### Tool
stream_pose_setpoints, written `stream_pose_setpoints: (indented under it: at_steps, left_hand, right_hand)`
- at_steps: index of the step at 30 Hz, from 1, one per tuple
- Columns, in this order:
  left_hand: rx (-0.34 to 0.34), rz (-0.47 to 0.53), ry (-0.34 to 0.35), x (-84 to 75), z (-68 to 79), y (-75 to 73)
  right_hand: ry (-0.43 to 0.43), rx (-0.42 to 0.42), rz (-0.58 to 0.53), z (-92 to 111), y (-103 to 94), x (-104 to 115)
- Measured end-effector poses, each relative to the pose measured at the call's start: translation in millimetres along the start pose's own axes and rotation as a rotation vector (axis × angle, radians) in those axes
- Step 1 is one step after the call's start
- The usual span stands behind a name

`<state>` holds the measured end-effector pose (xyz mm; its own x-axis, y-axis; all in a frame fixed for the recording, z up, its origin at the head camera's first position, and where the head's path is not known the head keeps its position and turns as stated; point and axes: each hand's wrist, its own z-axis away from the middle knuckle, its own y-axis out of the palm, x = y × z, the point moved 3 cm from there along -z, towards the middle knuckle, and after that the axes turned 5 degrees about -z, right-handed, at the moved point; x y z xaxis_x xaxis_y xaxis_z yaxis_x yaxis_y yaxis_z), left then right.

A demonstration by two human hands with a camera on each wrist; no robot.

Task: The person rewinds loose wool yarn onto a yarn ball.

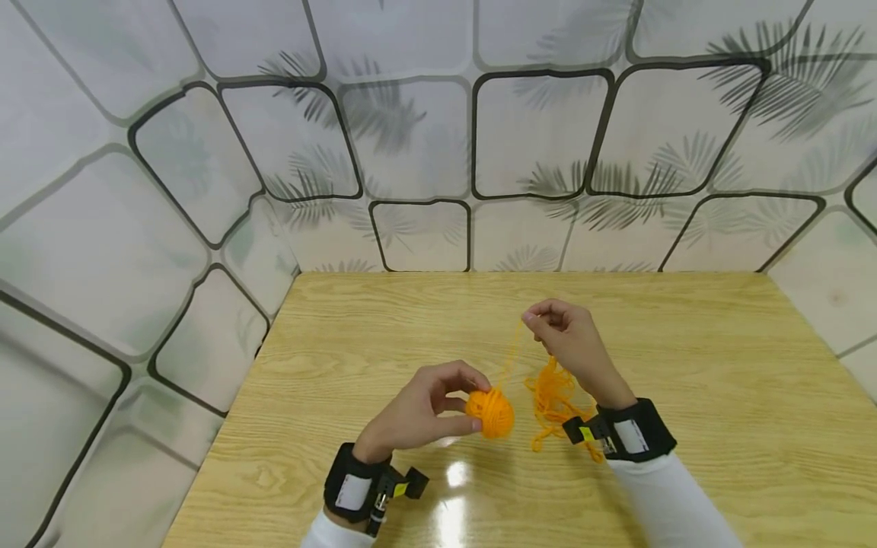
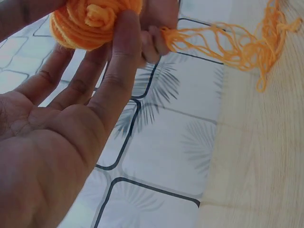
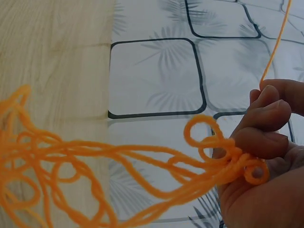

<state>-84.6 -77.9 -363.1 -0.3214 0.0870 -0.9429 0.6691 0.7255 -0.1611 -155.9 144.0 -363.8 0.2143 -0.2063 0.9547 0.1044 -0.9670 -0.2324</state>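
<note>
An orange ball of yarn (image 1: 492, 412) is gripped between the thumb and fingers of my left hand (image 1: 428, 407), held over the table. In the left wrist view the ball (image 2: 90, 26) shows its wound strands, with the thumb against its side. Farther back and to the right, my right hand (image 1: 575, 342) pinches a single strand (image 3: 275, 52) that runs across to the ball. Loose loops of yarn (image 1: 553, 399) hang from the curled fingers of that same hand, as the right wrist view shows, and trail down toward the table.
The wooden table (image 1: 356, 320) spreads under both hands. Behind it and at the left stand walls covered in a leaf-and-outline pattern (image 1: 418, 137). Each wrist wears a black strap (image 1: 633, 430) with a small camera.
</note>
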Motion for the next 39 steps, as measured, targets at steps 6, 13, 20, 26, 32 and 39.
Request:
stream_pose_setpoints:
  at_steps: [6,13,20,26,32,39]
  left_hand:
    - [-0.167,0.121,0.020,-1.9,-3.9,-8.6]
    - [-0.363,0.129,-0.011,-0.8,-6.7,-17.9]
    - [-0.501,0.188,-0.035,3.5,-10.2,-23.4]
    - [-0.612,0.142,-0.059,5.7,-13.1,-27.4]
    - [-0.682,0.026,-0.058,9.4,-14.7,-29.2]
    - [-0.724,-0.082,-0.072,11.7,-16.3,-27.3]
  right_hand:
    - [0.051,0.064,0.018,4.3,18.9,-16.2]
    - [0.064,0.124,0.051,14.7,35.8,-21.9]
    - [0.036,0.162,0.086,31.5,49.4,-15.8]
    - [-0.041,0.178,0.159,47.9,57.3,-1.9]
    - [-0.116,0.171,0.185,57.0,59.0,13.1]
    - [-0.179,0.175,0.199,61.9,60.0,25.8]
